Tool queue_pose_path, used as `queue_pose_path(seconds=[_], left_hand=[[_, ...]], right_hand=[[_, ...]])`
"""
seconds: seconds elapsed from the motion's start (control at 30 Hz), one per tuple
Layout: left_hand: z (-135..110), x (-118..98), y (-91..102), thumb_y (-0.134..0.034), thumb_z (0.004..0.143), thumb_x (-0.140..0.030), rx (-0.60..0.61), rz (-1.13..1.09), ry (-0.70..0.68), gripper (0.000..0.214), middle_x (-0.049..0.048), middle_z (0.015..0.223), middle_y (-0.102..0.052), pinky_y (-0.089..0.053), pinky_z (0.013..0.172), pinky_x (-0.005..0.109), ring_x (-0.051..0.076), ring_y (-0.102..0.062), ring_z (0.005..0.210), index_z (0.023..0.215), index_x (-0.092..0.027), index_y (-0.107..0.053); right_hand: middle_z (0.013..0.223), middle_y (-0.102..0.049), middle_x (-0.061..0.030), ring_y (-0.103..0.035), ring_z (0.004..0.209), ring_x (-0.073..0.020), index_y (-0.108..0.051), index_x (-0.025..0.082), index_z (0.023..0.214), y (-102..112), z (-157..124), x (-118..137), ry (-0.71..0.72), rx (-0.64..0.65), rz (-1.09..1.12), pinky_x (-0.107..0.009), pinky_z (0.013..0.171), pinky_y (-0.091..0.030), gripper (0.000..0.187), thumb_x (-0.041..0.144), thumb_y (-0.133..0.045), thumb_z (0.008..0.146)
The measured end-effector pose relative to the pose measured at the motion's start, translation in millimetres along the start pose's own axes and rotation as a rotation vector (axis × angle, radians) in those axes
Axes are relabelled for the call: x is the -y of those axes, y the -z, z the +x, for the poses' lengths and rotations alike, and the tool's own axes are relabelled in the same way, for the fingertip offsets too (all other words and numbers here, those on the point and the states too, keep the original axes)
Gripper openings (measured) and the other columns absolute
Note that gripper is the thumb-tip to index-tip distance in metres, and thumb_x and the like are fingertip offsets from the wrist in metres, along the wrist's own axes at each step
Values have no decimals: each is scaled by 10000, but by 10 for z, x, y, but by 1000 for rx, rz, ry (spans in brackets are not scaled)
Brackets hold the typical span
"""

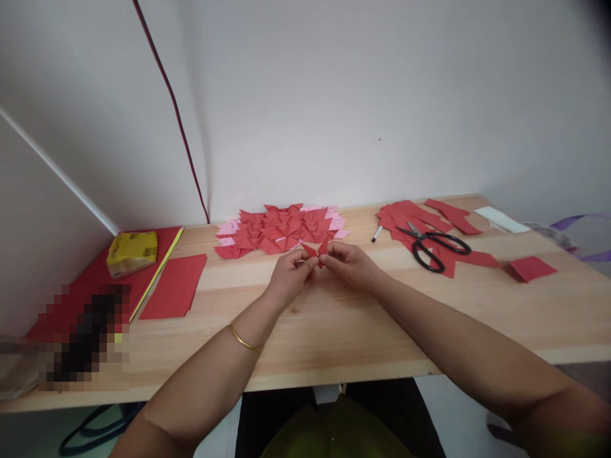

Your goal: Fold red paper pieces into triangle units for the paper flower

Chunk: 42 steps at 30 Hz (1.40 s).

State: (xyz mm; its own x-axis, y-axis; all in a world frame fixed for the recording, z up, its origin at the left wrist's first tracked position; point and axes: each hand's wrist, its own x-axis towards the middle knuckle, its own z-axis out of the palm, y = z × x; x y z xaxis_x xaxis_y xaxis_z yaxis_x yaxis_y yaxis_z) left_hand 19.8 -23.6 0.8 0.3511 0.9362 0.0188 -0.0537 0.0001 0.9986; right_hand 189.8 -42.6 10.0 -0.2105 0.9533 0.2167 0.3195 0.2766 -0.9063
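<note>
There are one pair of scissors [419, 237], one pen [377, 234], one yellow packet [133, 250], one white strip [502, 219] by the far right corner of the worktop [334, 343], one held folded red paper [309, 249], and, along the far edge, folded pieces [279, 226] too overlapped to count.

Soft, muted, even light, direction hard to tell; white wall [334, 95] greyer toward the left. Shadows faint and soft-edged on the wooden tabletop [353, 343]. Wide-angle stretch at the sides, dark upper right corner, purple ribbon [573, 220] blurred, coarse pixelation lower left; folded red paper [310, 249] small, creases indistinct.
</note>
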Motion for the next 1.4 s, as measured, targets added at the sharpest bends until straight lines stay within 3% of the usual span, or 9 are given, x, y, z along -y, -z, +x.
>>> queue_pose_path(seconds=[0.3,0.53,0.7,0.9,1.07,1.17,1.3,1.4], left_hand=[[-9,30,-37,-704,690,-312,-102,-107,-11,211,-13,558,-596,-430,596,234,92,-544,542,644,-141,-590],[-6,18,-61,-782,613,-277,3,-326,96,245,-10,627,-610,-445,612,246,87,-545,569,722,-133,-617],[-12,19,-76,-801,572,-229,-72,-358,121,235,-24,563,-577,-379,542,214,65,-498,522,661,-121,-612],[-14,-7,-96,-790,580,-245,-36,-447,110,225,-12,567,-592,-388,551,228,71,-497,522,648,-125,-613],[-21,-39,-101,-803,560,-270,-59,-482,178,273,-22,534,-558,-369,525,221,66,-474,494,629,-129,-579],[-15,-21,-89,-796,573,-310,-54,-441,179,294,-25,548,-554,-379,537,229,72,-480,502,646,-136,-570],[-2,27,-51,-772,622,-364,-65,-147,44,292,-20,565,-558,-363,543,224,82,-490,533,662,-134,-596],[-1,49,-17,-742,670,-373,-10,-17,-30,268,-8,615,-586,-352,551,224,84,-480,555,718,-130,-641]], right_hand=[[652,-489,15,-422,616,-113,-579,175,705,-17,-5,-19,29,110,-48,-248,598,-339,292,416,-520,858],[691,-570,-7,-477,634,-117,-571,173,685,-37,-19,0,43,74,43,-246,599,-362,292,415,-551,849],[663,-562,4,-469,604,-110,-619,163,715,-49,-30,2,33,111,-2,-242,582,-354,248,361,-546,845],[756,-637,-26,-549,691,-137,-637,166,768,-46,-33,17,79,168,51,-258,656,-413,245,379,-549,851],[798,-655,-42,-591,769,-156,-635,169,777,-67,-36,40,76,181,111,-282,723,-445,272,398,-524,874],[784,-652,-36,-582,745,-149,-632,170,773,-67,-38,9,52,188,108,-276,695,-442,279,412,-533,868],[723,-608,-13,-523,641,-124,-616,170,774,-19,-23,-39,16,128,84,-255,607,-410,279,442,-587,828],[728,-604,-15,-537,658,-130,-595,179,801,6,-12,-31,42,61,127,-264,630,-426,273,451,-589,829]])
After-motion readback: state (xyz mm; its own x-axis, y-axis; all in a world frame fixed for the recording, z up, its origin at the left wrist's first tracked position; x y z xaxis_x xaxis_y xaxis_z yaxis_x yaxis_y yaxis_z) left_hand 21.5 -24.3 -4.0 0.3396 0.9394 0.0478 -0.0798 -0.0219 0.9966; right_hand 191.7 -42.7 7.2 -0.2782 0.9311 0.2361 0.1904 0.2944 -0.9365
